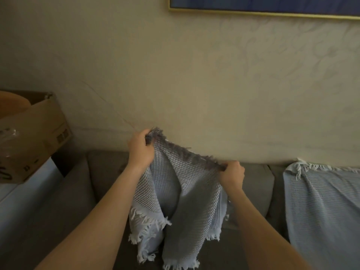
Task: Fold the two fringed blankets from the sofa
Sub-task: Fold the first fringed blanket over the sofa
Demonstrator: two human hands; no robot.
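The left hand [140, 147] grips one corner of the grey blanket [187, 201], with the fingers curled round the dark fringe. The right hand [232, 173] pinches the other end of the same fringed edge, with the fingers closed over the cloth. Both forearms reach forward over the seat of the sofa [105, 172]. The left hand is above the top line of the sofa backrest and the right hand is level with it, so the held edge slopes down from left to right. The grey blanket hangs from this edge in loose vertical folds in front of the middle of the sofa backrest. Its pale lower fringes hang down over the sofa seat; contact with the seat cannot be confirmed. The second blanket [321, 201], light blue, lies draped over the right end of the sofa, with its white fringe at the top of the backrest and the cloth spread down the cushion. A cardboard box [37, 133] stands beyond the left end of the sofa. A gold-edged picture frame [253, 13] hangs on the wall above the sofa.
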